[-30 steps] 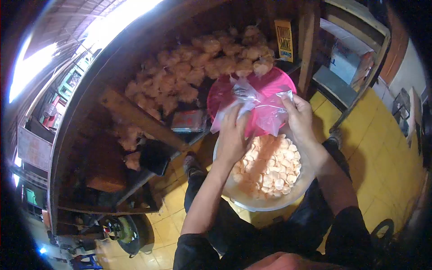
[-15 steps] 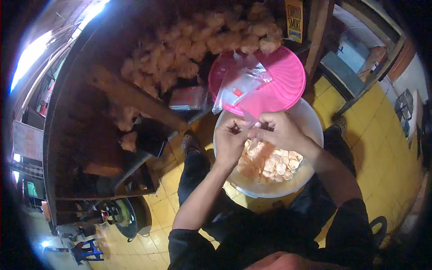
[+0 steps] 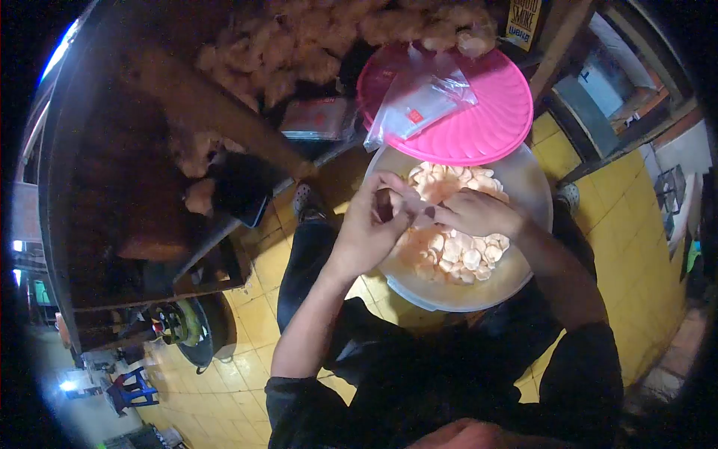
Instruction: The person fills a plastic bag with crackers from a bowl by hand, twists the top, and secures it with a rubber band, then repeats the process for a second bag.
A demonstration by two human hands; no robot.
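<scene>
A wide whitish tub (image 3: pixel 479 299) holds a heap of pale round crackers (image 3: pixel 460 258). Over it, my left hand (image 3: pixel 374 224) pinches a small clear plastic bag (image 3: pixel 419 208) by one side. My right hand (image 3: pixel 479 213), fingers curled, grips the bag's other side, close to my left fingertips. The thin bag is hard to make out against the crackers. On the tub's far rim rests a pink lid (image 3: pixel 490 120), and a stack of clear bags (image 3: pixel 419 108) with a small red mark lies on it.
Packs of clear bags (image 3: pixel 318 118) lie on the dark shelf at left, below many filled bags (image 3: pixel 292 56). A phone (image 3: pixel 254 211) sits at the shelf edge. A black pan (image 3: pixel 213 337) and a blue stool (image 3: pixel 136 389) stand at lower left. Wooden posts (image 3: pixel 561 56) rise at right.
Both hands have moved from the lid's near edge to over the crackers, with the bag lowered between them. The view has shifted, so the lid and tub appear slightly higher and farther right.
</scene>
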